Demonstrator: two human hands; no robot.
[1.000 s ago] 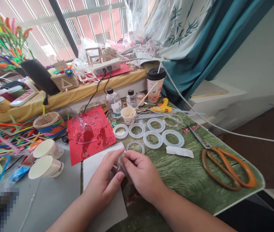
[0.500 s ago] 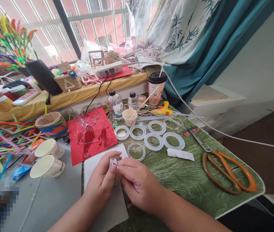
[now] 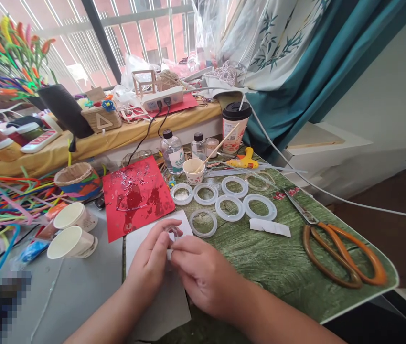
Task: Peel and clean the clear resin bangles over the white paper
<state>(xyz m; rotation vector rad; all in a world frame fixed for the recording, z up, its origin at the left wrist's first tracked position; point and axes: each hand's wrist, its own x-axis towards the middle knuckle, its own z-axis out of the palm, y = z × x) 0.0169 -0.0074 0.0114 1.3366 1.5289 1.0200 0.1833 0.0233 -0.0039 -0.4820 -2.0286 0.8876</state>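
Note:
My left hand (image 3: 148,260) grips a clear, glassy ring (image 3: 173,232), holding it upright over a white sheet of paper (image 3: 160,310). The fingers of my right hand (image 3: 208,277) pinch a small white piece (image 3: 169,254), perhaps folded paper, against the ring's near side. Both hands partly cover the ring. Just beyond them lie several translucent ring moulds (image 3: 203,233). To their right is a folded white strip (image 3: 270,228).
Orange-handled scissors (image 3: 346,253) lie at the right. A red sheet (image 3: 117,224) with glossy clear spills is at the left, beside two tipped paper cups (image 3: 72,243). Bottles (image 3: 173,155), a small cup with a stick (image 3: 193,177), a yellow glue gun (image 3: 244,161) and a drink cup (image 3: 234,136) stand behind.
My fingers have shifted slightly around the ring, and the small white piece in my right fingers has come into sight. The whole view has moved a little.

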